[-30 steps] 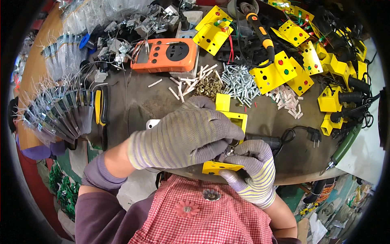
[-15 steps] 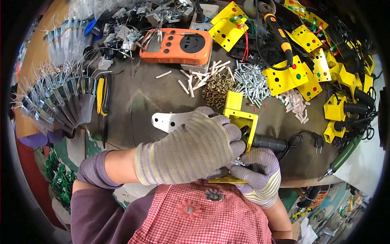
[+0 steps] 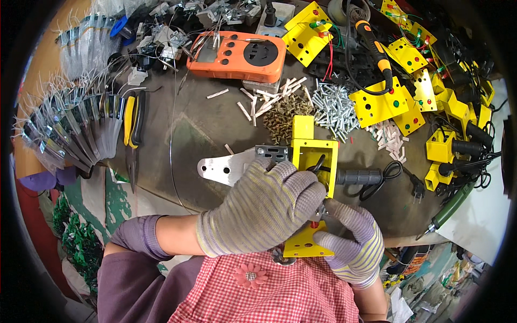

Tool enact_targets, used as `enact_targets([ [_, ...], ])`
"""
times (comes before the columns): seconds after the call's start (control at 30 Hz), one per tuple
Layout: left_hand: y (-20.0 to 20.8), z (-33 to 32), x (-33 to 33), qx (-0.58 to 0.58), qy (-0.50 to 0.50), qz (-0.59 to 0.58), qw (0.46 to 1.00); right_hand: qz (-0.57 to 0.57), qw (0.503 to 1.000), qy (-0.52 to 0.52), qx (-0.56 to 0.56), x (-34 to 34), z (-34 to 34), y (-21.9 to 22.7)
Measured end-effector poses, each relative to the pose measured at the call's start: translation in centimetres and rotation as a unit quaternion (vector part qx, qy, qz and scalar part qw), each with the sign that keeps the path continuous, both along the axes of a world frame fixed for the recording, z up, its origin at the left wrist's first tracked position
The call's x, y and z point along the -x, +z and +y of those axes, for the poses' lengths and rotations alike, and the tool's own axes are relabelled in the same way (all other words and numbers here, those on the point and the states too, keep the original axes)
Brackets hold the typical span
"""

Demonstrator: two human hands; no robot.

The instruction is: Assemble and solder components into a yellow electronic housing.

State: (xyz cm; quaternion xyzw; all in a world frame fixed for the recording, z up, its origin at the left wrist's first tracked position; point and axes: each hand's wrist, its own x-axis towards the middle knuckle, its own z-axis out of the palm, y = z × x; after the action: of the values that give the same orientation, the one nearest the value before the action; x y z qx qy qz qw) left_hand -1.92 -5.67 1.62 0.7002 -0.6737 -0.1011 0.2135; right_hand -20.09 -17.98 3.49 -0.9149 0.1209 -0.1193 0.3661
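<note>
A yellow metal box [image 3: 334,167], its front open, lies before me with a black cable inside and a dark grey ribbed handle [image 3: 360,177] on its right. A silver plate with holes [image 3: 211,169] and a dark bracket [image 3: 272,153] extend to its left. My left hand [image 3: 264,210], in a striped glove, is closed over the box's near left edge; its fingertips are partly hidden. In a striped glove too, my right hand [image 3: 355,247] pinches a yellow panel [image 3: 307,243] with a red indicator light, just below the box. A small metal part shows between both hands.
Piles of brass screws [image 3: 288,116], silver screws [image 3: 335,110] and pale tubes [image 3: 388,134] lie beyond the box. An orange meter [image 3: 237,56] sits behind them. Pliers [image 3: 133,129] and bagged metal blades [image 3: 81,129] are left; yellow panels [image 3: 379,102], boxes [image 3: 440,145] and a green-handled tool [image 3: 455,210] are right.
The yellow panel has tipped up, so its face and red light now show. My left hand has shifted nearer me, uncovering the dark bracket. My right hand has moved slightly right and nearer.
</note>
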Motion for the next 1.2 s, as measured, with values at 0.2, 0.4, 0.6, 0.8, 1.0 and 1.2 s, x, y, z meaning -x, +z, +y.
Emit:
enact_targets([
  [0.2, -2.4, -0.1, -0.9, 0.083, -0.021, 0.128, 0.988, 0.024, 0.999, -0.036, -0.021, 0.5, 0.3, 1.4],
  [0.4, -3.8, 0.3, -1.3, 0.166, -0.050, 0.279, 0.944, -0.002, 0.998, -0.004, -0.063, -1.0, 0.3, 3.1],
  [0.6, -3.5, 0.4, -1.8, 0.145, -0.072, 0.224, 0.961, -0.011, 0.929, -0.239, -0.281, -2.8, 1.0, 1.7],
  [0.8, -3.8, -0.1, -1.7, 0.184, -0.078, 0.250, 0.947, 0.064, 0.894, -0.259, -0.361, -3.2, 0.8, 2.7],
  [1.0, -3.6, -0.2, -1.8, 0.122, -0.080, 0.202, 0.968, 0.096, 0.960, -0.167, -0.202, -2.5, 0.4, 1.8],
  [1.2, -3.8, -0.1, -1.6, 0.161, -0.059, 0.193, 0.966, 0.127, 0.881, -0.258, -0.375, -3.1, 0.4, 3.1],
])
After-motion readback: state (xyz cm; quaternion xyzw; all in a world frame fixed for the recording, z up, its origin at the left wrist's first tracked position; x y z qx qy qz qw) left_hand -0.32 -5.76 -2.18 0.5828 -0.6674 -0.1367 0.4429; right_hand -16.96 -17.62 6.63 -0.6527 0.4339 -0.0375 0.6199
